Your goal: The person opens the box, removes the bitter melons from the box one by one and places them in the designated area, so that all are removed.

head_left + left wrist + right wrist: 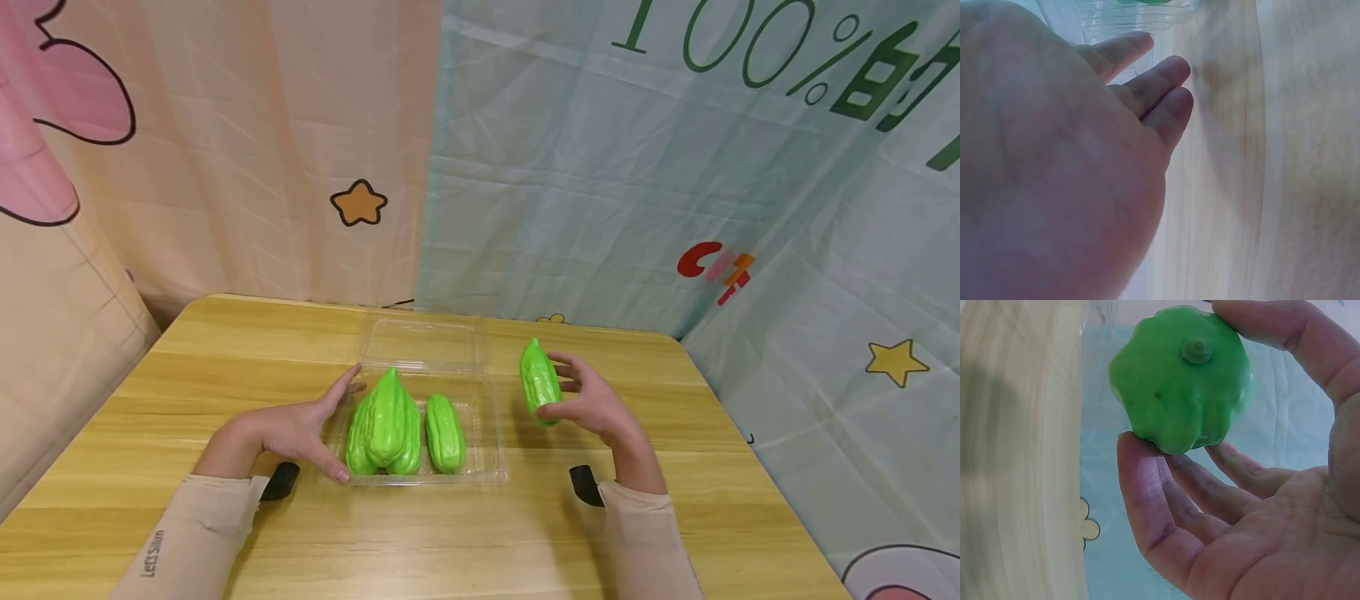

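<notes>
A clear plastic box [486,446] stands on the table with its hinged lid [422,343] folded back. Inside, several light-green, ridged bitter melons [387,417] are heaped at the left, one lying on top of the others. A separate bitter melon [446,435] lies to their right. My left hand [300,429] is at the box's left wall, fingers spread, its thumb by the front left corner. To the right of the box, my right hand [594,406] pinches another bitter melon [1179,381] between thumb and fingertips, above the table. Its stubby stem end faces the right wrist camera.
The wooden table [450,542] ends at a printed curtain [540,183] behind, which also hangs along the right side. Black wrist mounts [281,482] project inward from both forearms, low over the tabletop.
</notes>
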`<state>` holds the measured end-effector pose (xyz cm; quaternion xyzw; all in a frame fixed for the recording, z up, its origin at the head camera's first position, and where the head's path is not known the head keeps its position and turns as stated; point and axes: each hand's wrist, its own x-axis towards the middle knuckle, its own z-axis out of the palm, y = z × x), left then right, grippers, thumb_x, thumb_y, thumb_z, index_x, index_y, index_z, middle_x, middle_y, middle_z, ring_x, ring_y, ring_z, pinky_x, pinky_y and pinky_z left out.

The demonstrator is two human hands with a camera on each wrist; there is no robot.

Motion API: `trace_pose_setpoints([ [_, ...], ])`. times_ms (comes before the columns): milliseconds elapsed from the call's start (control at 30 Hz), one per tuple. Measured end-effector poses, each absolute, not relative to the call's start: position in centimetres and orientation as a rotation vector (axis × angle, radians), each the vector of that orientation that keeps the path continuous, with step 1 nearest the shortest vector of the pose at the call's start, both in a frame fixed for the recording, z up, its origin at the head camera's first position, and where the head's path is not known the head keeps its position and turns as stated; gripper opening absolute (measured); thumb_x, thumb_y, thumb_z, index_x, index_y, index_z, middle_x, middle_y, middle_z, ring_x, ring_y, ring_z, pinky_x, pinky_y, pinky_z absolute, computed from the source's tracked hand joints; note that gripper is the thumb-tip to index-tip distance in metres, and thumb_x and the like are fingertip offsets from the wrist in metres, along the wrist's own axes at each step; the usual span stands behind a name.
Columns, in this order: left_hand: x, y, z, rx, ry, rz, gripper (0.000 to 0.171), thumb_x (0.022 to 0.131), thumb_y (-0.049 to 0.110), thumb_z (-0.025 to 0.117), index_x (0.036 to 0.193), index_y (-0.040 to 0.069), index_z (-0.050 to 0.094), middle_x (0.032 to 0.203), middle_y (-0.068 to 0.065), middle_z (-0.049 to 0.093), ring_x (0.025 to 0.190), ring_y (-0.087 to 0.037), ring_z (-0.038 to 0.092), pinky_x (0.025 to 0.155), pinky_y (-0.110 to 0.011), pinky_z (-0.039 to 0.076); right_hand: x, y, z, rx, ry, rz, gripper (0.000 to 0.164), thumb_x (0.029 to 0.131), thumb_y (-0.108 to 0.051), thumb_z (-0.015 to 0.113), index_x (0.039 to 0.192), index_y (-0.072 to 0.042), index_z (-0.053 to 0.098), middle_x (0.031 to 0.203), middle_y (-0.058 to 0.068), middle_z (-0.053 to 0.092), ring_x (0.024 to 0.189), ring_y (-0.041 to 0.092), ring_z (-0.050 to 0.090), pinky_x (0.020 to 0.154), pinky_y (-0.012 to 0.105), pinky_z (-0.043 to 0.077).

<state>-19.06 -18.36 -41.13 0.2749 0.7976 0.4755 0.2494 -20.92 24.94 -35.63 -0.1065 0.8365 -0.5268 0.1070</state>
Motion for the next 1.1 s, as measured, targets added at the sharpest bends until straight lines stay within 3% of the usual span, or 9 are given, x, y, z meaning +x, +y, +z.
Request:
trace_pose_setpoints([
  [833,-19.0,-18.5,-41.0,0.755,2.18,1.293,0.149,0.069,0.021,0.095,0.154,0.007,-0.027,0.161,-0.031,-0.003,0.144,-0.056,-0.006,0.109,-0.073,0.002,-21.8,29.0,-36.9,-0.163,2.477,-1.528,0.096,0.077,0.003,0.079,0.156,0.003,0.024,0.149,0.034,0.035,0.133,0.051,0.04,0.093,0.047,0.051],
  [1100,-18.7,-18.5,-40.7,0.752,2.202,1.277,0.149,0.068,0.021,0.096,0.155,0.008,-0.025,0.16,-0.033,0.001,0.144,-0.057,-0.003,0.109,-0.073,0.004,-22.2,30.3,-37.6,-0.063,2.478,-1.532,0.095,0.077,0.004,0.078,0.156,0.0,0.025,0.152,0.031,0.032,0.132,0.049,0.04,0.093,0.046,0.05],
])
